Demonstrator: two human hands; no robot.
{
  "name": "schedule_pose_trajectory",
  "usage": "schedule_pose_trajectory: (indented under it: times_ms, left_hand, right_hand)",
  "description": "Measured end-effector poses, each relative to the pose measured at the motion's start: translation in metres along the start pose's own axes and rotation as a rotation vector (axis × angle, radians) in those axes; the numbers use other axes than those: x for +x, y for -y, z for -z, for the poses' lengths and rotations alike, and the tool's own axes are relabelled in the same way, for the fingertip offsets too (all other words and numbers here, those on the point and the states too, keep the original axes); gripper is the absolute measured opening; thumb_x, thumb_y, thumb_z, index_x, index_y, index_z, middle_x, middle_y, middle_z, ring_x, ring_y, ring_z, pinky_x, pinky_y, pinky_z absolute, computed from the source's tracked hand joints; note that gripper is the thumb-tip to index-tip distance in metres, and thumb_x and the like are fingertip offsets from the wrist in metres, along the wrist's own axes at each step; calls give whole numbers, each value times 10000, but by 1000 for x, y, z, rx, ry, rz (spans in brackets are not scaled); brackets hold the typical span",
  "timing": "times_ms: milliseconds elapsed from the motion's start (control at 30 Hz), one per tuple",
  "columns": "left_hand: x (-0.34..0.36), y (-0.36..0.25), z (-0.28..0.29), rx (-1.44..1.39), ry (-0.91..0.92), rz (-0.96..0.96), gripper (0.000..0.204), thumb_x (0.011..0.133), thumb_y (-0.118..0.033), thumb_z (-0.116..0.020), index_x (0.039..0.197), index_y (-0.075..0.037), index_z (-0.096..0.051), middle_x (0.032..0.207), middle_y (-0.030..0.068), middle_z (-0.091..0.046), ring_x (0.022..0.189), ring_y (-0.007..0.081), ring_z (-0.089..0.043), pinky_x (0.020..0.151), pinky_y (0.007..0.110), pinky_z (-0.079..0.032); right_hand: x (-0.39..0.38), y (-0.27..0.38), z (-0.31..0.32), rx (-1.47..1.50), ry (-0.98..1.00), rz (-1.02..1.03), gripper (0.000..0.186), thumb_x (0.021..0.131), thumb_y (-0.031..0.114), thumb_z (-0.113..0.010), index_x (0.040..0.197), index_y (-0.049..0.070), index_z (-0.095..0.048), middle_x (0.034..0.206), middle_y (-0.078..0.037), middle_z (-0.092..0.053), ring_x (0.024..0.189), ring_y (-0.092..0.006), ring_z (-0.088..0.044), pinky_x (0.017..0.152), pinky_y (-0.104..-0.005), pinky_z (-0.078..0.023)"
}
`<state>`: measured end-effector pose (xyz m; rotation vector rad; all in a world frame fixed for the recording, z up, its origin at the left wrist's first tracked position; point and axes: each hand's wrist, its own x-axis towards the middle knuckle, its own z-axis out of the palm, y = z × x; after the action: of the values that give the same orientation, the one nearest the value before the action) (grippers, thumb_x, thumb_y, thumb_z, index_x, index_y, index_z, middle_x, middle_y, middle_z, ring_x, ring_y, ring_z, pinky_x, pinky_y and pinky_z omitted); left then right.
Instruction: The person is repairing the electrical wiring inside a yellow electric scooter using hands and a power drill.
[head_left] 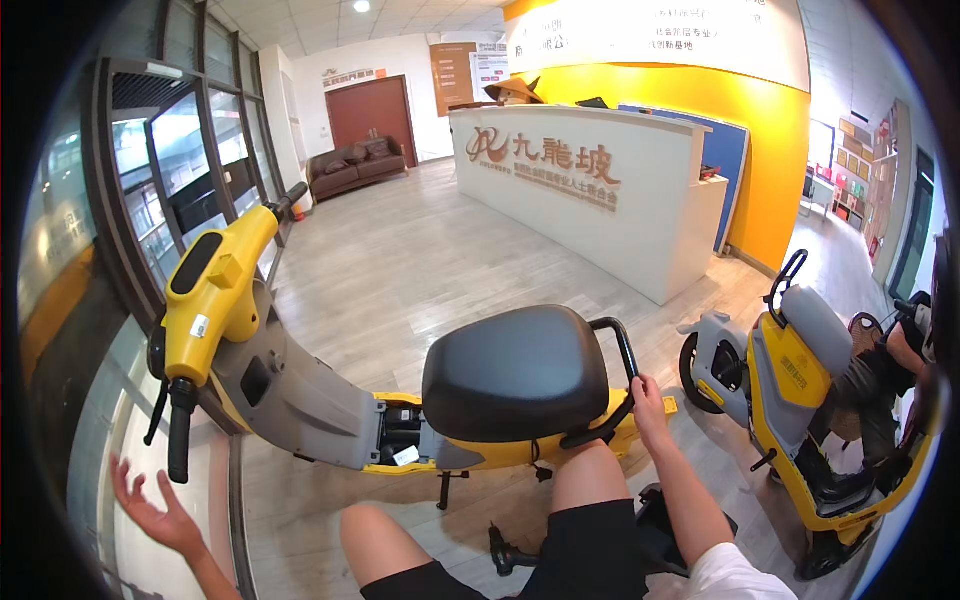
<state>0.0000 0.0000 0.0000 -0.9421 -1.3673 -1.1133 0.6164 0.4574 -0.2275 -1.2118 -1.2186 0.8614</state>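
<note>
Past your right knee [590,476], your right hand [650,408] is gripping the grab rail [628,352] of the yellow scooter [300,390] before you; your left hand [160,512] is hanging open near its handlebar grip [180,435]. You are apparently steadying it, next needing left-hand closure.

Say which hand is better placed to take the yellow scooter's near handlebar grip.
Likely the left hand: it is open, seems to hold nothing, and is close to the grip. The right hand is on the rail behind the seat, much farther away.
</note>
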Motion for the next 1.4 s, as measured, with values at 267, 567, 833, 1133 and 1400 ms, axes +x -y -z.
schedule_pose_trajectory:
  times_ms: [267, 567, 833, 1133, 1400]
  left_hand:
    - [-21, -5, -63, 60, 3, 69, 389, 954, 37, -703, 1328, 5, -600, 1396, 143, -631, 1242, 301, -621, 1088, 426, -467]
    - [-33, 37, -88, -367, -173, 37, 330, 974, 96, -594, 1269, 32, -458, 1284, 287, -642, 1163, 361, -677, 1101, 458, -494]
    - [-51, 33, -119, -541, -24, 185, 363, 975, -96, -666, 1299, 7, -539, 1401, 262, -603, 1355, 367, -566, 1175, 474, -411]
    - [-24, 17, -160, -718, 24, -69, 117, 924, -17, -568, 1029, 23, -531, 1288, 283, -621, 1332, 507, -551, 1005, 548, -578]
    - [-15, 28, -153, -560, 36, -249, 105, 876, -55, -548, 965, -32, -498, 1133, 208, -622, 1241, 530, -584, 1098, 649, -445]
  right_hand:
    - [-10, 26, -49, -48, -283, 57, 238, 1001, 220, -688, 1008, 3, -591, 701, -53, -560, 590, -169, -573, 563, -345, -469]
    - [3, 8, -38, -232, -330, 178, 212, 956, 95, -694, 1075, -76, -651, 799, -181, -670, 726, -304, -656, 703, -429, -514]
    - [12, 26, -50, -316, -372, 195, 115, 914, 58, -676, 905, -37, -611, 689, -153, -579, 610, -250, -558, 607, -415, -448]
    - [11, 29, -52, -427, -443, 220, 178, 883, 84, -705, 988, -57, -675, 764, -208, -668, 721, -328, -675, 701, -438, -505]
    - [0, 39, -45, -429, -478, 155, 132, 870, 80, -696, 895, -44, -659, 729, -229, -638, 705, -404, -643, 684, -463, -485]
